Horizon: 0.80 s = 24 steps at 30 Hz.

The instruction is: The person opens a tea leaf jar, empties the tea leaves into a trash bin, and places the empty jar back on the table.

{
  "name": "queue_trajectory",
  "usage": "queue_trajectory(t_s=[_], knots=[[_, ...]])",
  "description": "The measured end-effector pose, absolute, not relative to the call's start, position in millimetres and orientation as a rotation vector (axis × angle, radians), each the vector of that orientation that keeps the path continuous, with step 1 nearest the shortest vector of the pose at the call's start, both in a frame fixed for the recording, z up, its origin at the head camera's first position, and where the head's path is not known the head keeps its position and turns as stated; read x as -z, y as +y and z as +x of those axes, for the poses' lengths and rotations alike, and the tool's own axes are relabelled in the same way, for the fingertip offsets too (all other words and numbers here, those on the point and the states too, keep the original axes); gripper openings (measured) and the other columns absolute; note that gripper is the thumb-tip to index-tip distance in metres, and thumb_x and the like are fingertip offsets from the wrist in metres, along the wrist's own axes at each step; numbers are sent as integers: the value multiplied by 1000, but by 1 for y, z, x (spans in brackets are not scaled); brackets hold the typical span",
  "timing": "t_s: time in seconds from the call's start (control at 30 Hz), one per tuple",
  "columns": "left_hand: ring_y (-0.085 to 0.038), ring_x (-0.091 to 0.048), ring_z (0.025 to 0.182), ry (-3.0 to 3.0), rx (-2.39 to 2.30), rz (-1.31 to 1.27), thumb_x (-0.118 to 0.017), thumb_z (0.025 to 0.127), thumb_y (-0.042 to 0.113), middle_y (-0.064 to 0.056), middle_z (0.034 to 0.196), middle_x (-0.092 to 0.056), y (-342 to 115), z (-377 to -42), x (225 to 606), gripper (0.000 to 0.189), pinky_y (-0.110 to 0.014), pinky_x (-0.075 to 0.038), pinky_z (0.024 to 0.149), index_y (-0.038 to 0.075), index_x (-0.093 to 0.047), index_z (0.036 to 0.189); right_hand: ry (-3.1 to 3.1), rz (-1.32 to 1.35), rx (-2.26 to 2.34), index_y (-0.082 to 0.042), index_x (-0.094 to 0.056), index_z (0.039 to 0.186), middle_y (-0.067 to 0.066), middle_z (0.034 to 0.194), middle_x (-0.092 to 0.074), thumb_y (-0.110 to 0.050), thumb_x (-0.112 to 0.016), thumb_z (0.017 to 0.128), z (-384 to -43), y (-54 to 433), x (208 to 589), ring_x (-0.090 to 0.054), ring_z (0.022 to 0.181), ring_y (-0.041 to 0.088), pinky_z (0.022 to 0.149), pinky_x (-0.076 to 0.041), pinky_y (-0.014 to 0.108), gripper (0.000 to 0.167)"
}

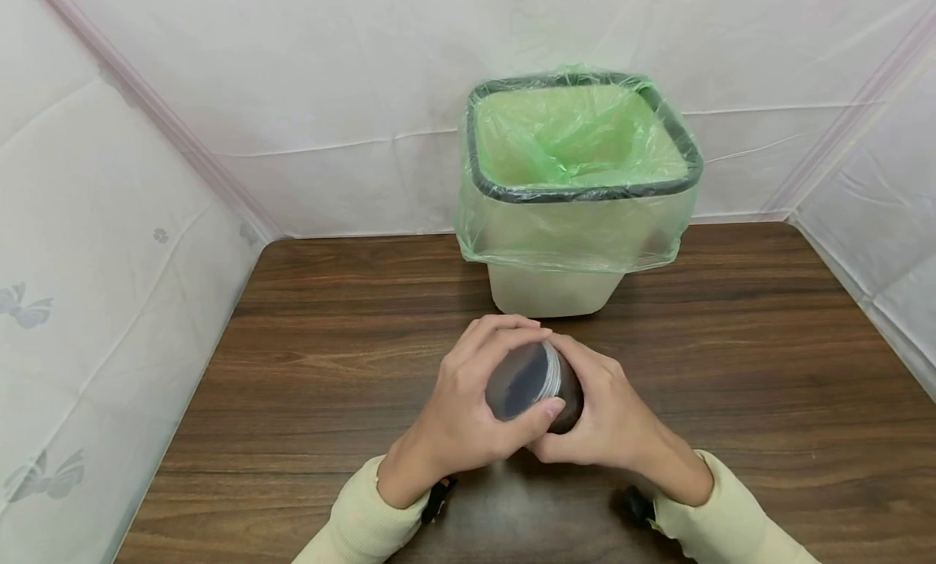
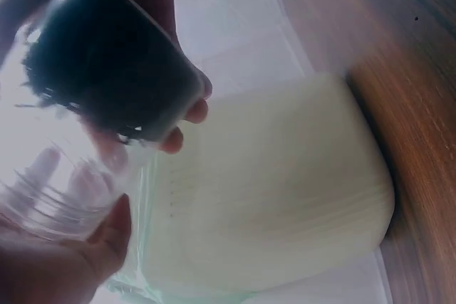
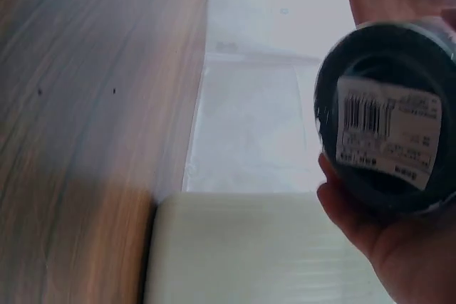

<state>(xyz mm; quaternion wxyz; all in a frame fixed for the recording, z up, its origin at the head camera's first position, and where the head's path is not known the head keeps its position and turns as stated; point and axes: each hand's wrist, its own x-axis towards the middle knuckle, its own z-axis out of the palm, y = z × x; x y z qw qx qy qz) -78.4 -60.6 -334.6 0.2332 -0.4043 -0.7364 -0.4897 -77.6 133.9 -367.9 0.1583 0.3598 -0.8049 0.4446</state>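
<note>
A clear jar with dark contents is held tilted above the table, between both hands. My left hand grips its clear, ribbed lid end, fingers over the far side and thumb on the near side. Around the dark lower body curls my right hand. In the left wrist view the dark contents fill the base end, while the part by the ribbed lid is see-through. A white barcode label shows on the jar's base in the right wrist view.
Just beyond the hands stands a cream bin with a dark rim, lined with a green plastic bag. The brown wood-grain table runs to pale sheet walls at the back and both sides.
</note>
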Motion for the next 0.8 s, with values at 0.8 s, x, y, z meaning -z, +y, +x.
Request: queue_trajectory(t_s=[0.8], knots=[[-17,-56,117,-2208,1355,-924,-79,83,39,0,125,-59,-63,-77,338,56,-36,-50,95,12,-62,129,-2241,982,-1071,-2,-54,137,5,119,-63,-25,-82,56,-83,132,371,-60,104,19,93,-45,22,89]])
